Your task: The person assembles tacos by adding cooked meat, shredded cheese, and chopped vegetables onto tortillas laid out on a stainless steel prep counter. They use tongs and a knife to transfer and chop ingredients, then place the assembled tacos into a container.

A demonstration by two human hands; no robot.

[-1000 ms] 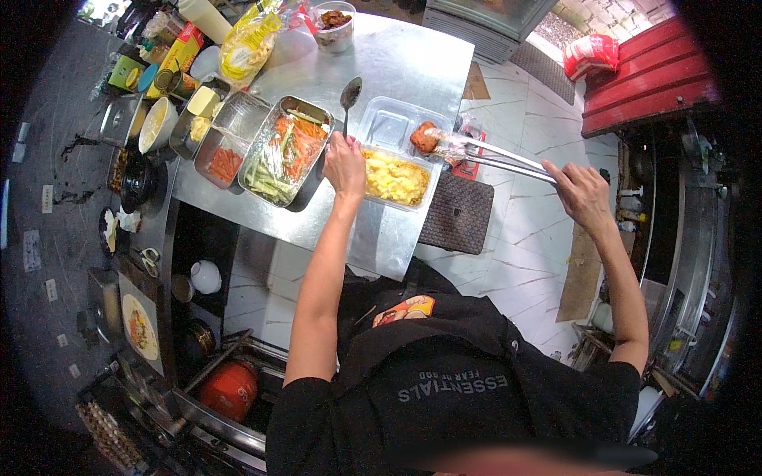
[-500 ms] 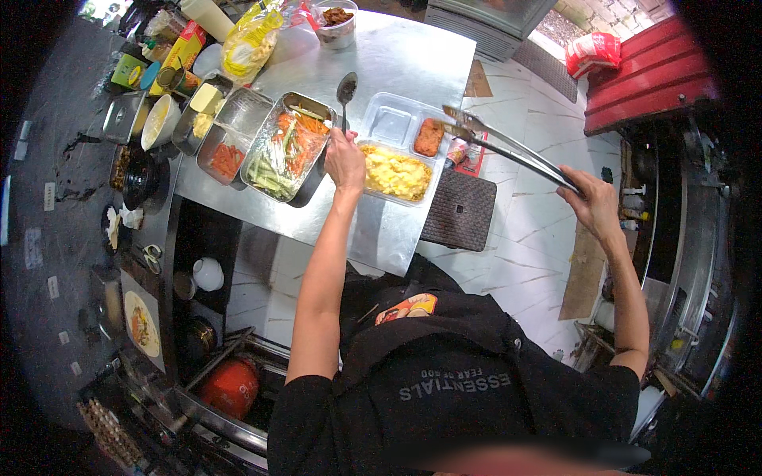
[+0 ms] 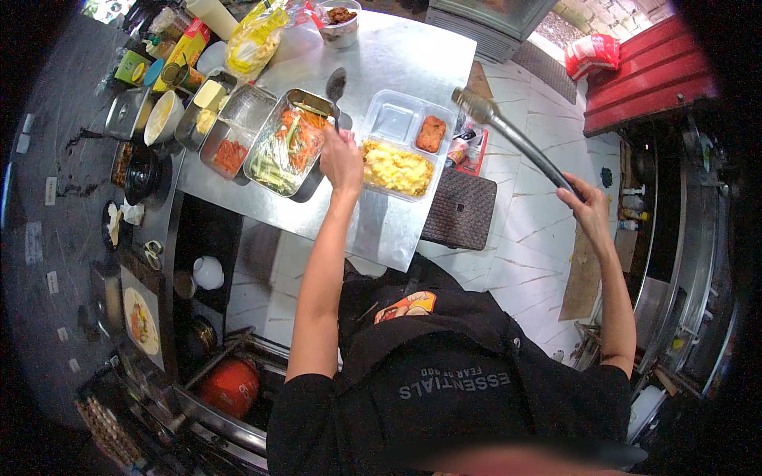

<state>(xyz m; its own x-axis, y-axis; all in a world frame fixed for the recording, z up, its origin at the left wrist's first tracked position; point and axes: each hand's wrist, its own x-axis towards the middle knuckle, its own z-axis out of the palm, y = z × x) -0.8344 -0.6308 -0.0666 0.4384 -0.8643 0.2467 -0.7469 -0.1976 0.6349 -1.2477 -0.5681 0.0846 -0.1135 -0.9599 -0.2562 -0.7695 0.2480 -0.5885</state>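
My left hand (image 3: 342,163) is closed around the handle of a dark spoon (image 3: 336,84), its bowl pointing away from me over the steel table. Beside that hand lies a clear divided takeaway container (image 3: 392,119). Chunky yellow food (image 3: 398,169), like scrambled egg, fills its near part, and a browned fried piece (image 3: 431,134) sits in the far right compartment. Off to the right, my right hand (image 3: 588,208) grips long metal tongs (image 3: 524,145) by their rear end. Their tips hang in the air right of the container; nothing shows between them.
Left of my left hand stands a film-covered steel tray (image 3: 287,151) of shredded vegetables. Steel tins (image 3: 225,155), a white bowl (image 3: 161,119) and a yellow bag (image 3: 252,44) crowd the left side. A tub (image 3: 340,28) stands farther back. A dark woven stool (image 3: 462,210) is right of the table (image 3: 413,47).
The tongs have turned, so their two arms now overlap in view, and their tips have moved slightly right and away from me. The spoon's bowl has shifted a little left.
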